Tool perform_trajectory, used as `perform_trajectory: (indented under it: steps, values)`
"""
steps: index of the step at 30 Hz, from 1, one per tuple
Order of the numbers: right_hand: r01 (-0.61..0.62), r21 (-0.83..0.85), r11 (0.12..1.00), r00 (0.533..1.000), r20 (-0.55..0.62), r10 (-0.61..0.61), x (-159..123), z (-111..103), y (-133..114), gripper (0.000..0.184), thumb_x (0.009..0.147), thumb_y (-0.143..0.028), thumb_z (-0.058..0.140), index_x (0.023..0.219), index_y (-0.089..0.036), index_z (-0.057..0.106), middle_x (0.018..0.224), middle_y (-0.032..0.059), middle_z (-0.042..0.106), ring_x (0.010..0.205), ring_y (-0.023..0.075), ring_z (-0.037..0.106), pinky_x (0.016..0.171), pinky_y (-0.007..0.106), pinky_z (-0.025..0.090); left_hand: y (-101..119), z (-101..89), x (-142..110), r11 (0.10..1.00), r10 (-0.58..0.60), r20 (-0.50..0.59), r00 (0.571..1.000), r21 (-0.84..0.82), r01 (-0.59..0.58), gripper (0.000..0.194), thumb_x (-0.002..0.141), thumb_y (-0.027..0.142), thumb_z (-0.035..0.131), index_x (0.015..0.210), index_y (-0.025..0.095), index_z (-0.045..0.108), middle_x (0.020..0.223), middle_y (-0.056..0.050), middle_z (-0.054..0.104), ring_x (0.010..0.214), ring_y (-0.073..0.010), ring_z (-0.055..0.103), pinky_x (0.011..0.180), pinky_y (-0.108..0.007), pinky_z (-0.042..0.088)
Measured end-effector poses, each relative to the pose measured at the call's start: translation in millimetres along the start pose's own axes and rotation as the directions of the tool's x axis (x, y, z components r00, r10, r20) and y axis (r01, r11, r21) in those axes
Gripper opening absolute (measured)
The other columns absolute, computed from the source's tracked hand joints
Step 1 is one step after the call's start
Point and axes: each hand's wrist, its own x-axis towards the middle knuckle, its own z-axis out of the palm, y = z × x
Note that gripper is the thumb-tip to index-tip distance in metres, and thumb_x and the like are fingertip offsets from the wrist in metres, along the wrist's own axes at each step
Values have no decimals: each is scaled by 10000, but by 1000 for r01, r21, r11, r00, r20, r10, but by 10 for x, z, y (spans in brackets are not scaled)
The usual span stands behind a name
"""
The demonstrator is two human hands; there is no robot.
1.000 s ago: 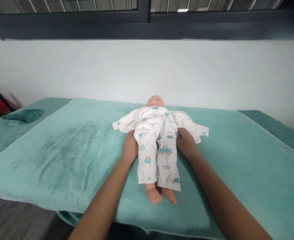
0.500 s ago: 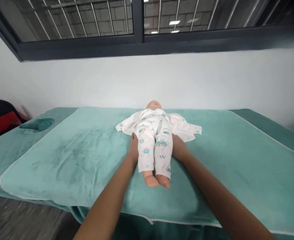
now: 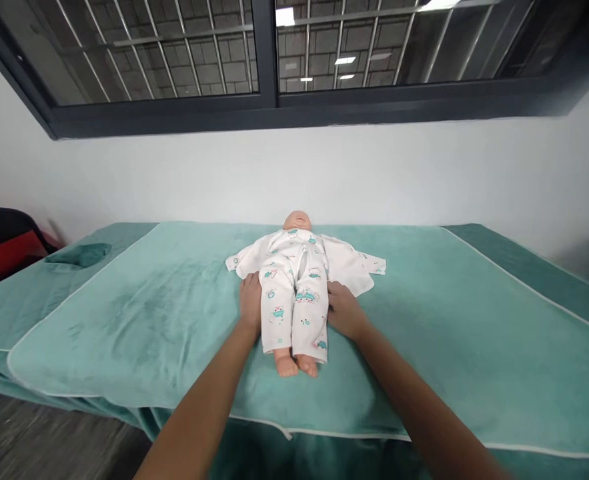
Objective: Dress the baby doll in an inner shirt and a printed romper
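A baby doll (image 3: 297, 220) lies on its back, head toward the wall and bare feet toward me. It wears white printed trousers (image 3: 277, 293), drawn high over its body, and a matching white top (image 3: 347, 257) spread out to both sides. My left hand (image 3: 251, 303) is closed at the outer edge of the trouser leg on the left, its thumb hidden. At the opposite edge my right hand (image 3: 344, 309) has bent fingers closed against the cloth. Some fingertips of both hands are hidden by the trousers.
Under the doll is a light green padded cover (image 3: 139, 320) with white piping, over a darker green bed (image 3: 479, 243). A face hole (image 3: 79, 255) lies at the left end, beside a red and black item (image 3: 9, 247). Behind are a white wall and a barred window (image 3: 269, 100).
My hands have shifted slightly along the trouser sides, and more of their fingers shows. The camera view has tilted up a little, and the doll appears farther left.
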Motion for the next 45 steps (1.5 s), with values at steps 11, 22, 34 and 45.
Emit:
perform_trajectory:
  steps: [11,22,34,45]
  values:
    - [-38,109,993,998,-36,42,-218,-222,-151,290,683,19,421,684,-204,606,723,34,623,781,201,555,760,350,410,-190,-321,-669,991,118,55,992,-72,-114,281,831,39,458,925,198,669,1012,-92,687,972,-259,584,843,-407,444]
    - [-41,159,986,998,53,33,-395,-399,-1310,200,919,-166,548,1092,-255,596,1078,49,670,1024,237,580,884,408,420,140,-578,-1344,694,-6,134,991,-713,101,363,881,146,551,1227,246,593,1148,-66,574,1034,-179,592,920,-346,508]
    - [-91,-219,971,955,257,148,-163,-324,-1534,132,853,-104,599,790,-218,583,832,47,675,882,246,546,738,375,339,294,-549,-1414,703,-136,97,986,-692,165,177,905,135,486,1030,198,594,959,-40,636,896,-174,616,827,-331,511]
    - [-107,109,988,978,189,85,-550,-586,-1855,130,823,-86,565,822,-214,543,828,25,618,833,206,532,764,358,395,337,-954,-1714,712,-32,6,999,-702,27,205,885,95,480,998,226,591,984,-34,610,938,-172,606,812,-300,516]
